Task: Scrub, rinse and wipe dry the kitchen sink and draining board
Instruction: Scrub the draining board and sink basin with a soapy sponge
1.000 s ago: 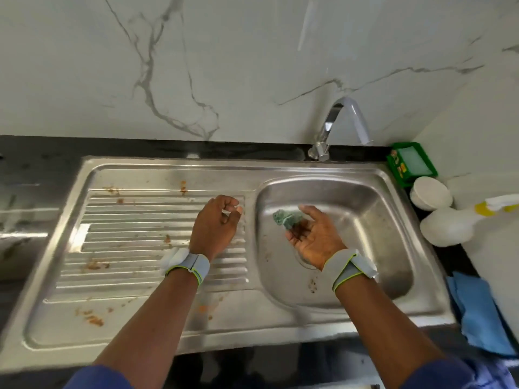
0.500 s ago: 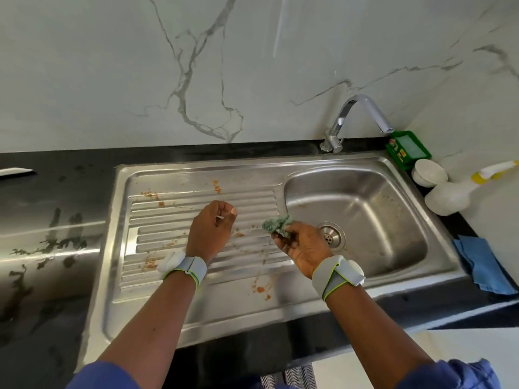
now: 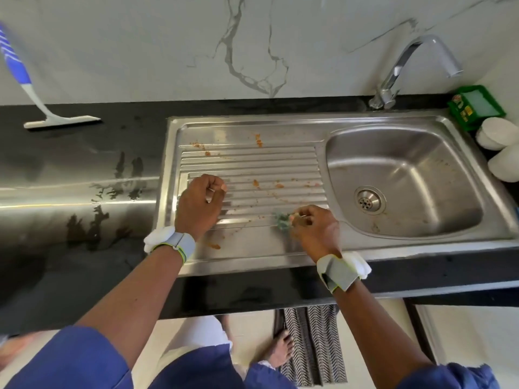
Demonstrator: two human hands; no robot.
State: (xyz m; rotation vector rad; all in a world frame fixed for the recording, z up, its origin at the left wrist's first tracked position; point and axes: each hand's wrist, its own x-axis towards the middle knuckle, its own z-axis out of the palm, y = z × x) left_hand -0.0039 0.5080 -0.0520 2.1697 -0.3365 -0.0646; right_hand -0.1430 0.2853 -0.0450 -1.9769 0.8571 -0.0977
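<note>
Resting blade-down at far left: one squeegee (image 3: 60, 120), white head, blue-and-white handle angled up to the wall.
Worktop (image 3: 70, 164): black, glossy, with wet smears near the steel unit.
Draining board (image 3: 252, 161): ribbed stainless steel, spotted with orange-brown residue along its back edge, mid ribs and front lip.
Left hand (image 3: 200, 203): over the board's left ribs, fingers curled into a loose fist with nothing seen in it; grey wristband.
Scrub pad (image 3: 282, 220): green, crumpled, down on the board's near right ribs, just beside the basin.
Right hand (image 3: 314, 228): fingertips pinched together on the pad; matching wristband.
Sink (image 3: 407, 169): steel basin right of the board, faint brown specks on its walls, strainer (image 3: 369, 200) in the floor.
Tap (image 3: 407, 60): chrome, behind the basin.
Green tub (image 3: 477, 105): back right corner; printed label with red and yellow marks, too small to read.
White containers (image 3: 494, 133): two, just right of the sink rim, cut off by the frame edge.
</note>
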